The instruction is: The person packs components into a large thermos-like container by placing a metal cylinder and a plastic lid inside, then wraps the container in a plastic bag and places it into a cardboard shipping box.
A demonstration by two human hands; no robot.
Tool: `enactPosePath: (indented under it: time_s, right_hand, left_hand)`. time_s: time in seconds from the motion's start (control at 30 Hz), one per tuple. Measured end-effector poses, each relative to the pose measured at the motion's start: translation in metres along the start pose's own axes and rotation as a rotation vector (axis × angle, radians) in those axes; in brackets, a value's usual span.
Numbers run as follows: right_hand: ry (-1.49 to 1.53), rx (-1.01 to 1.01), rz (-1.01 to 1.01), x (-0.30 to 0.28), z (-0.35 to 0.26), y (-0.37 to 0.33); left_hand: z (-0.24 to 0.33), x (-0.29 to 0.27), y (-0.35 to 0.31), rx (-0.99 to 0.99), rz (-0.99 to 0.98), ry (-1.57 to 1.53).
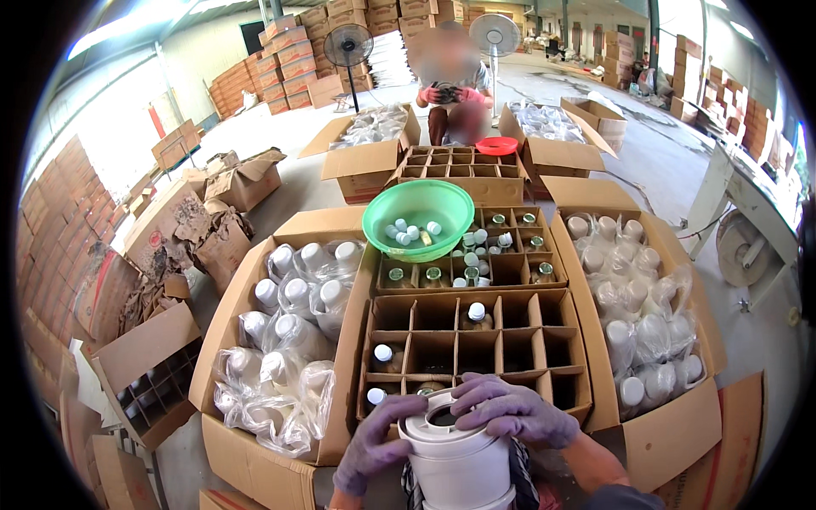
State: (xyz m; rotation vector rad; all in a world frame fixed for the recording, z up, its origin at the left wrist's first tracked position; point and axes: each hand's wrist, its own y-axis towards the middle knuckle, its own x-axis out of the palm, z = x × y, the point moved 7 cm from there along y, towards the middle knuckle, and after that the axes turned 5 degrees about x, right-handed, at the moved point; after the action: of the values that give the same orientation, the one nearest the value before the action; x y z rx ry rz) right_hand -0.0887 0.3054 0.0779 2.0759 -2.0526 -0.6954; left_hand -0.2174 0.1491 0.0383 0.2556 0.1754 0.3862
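Both my hands wear purple-grey gloves and grip a white cylindrical device [459,472] with a round dark opening in its top. From the left, my left hand [374,442] curls its fingers and thumb against the upper rim. My right hand [514,410] bends its fingers over the top, beside the opening. Just beyond stands a divided cardboard box [429,350] with a few white-capped bottles [478,316] in its cells. Behind it, a second divided box [510,270] holds green-glass bottles [433,276] and loose white caps. Across that box's left part sits a green basin [418,204] with several white caps.
Open cartons of plastic-wrapped, pale bottles flank me at left [293,327] and right [637,314]. Opposite sits a co-worker [446,89] with gloved hands, behind another divided box [463,174] and a red basin [496,146]. Fans, stacked cartons and a grey machine [739,229] stand around.
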Motion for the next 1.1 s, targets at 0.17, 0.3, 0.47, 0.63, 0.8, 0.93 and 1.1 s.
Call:
enactPosePath:
  time_s: [0.17, 0.3, 0.47, 0.63, 0.8, 0.93, 1.1]
  right_hand:
    - [-0.548, 0.022, 0.035, 0.016, -0.028, 0.013]
    - [-0.034, 0.230, 0.248, -0.017, 0.072, -0.027]
    - [0.494, 0.463, 0.318, -0.015, 0.061, -0.032]
    - [-0.348, 0.217, 0.470, -0.027, 0.057, 0.011]
    - [-0.311, 0.272, 0.522, -0.026, 0.107, 0.022]
    - [-0.774, 0.060, 0.286, -0.013, 0.103, 0.024]
    - [-0.987, 0.181, 0.194, 0.001, 0.137, 0.011]
  left_hand:
    - [-0.016, 0.036, 0.031, -0.120, 0.000, -0.555]
    - [0.048, 0.041, 0.015, 0.343, -0.233, 0.170]
    - [0.079, 0.033, 0.028, 0.484, -0.252, 0.406]
    - [-0.026, 0.025, 0.079, -0.090, -0.007, -0.094]
    - [-0.120, 0.012, 0.071, -0.232, 0.486, -0.490]
    - [-0.115, 0.018, 0.064, -0.201, 0.512, -0.676]
    - [-0.122, 0.020, 0.056, -0.254, 0.614, -0.455]
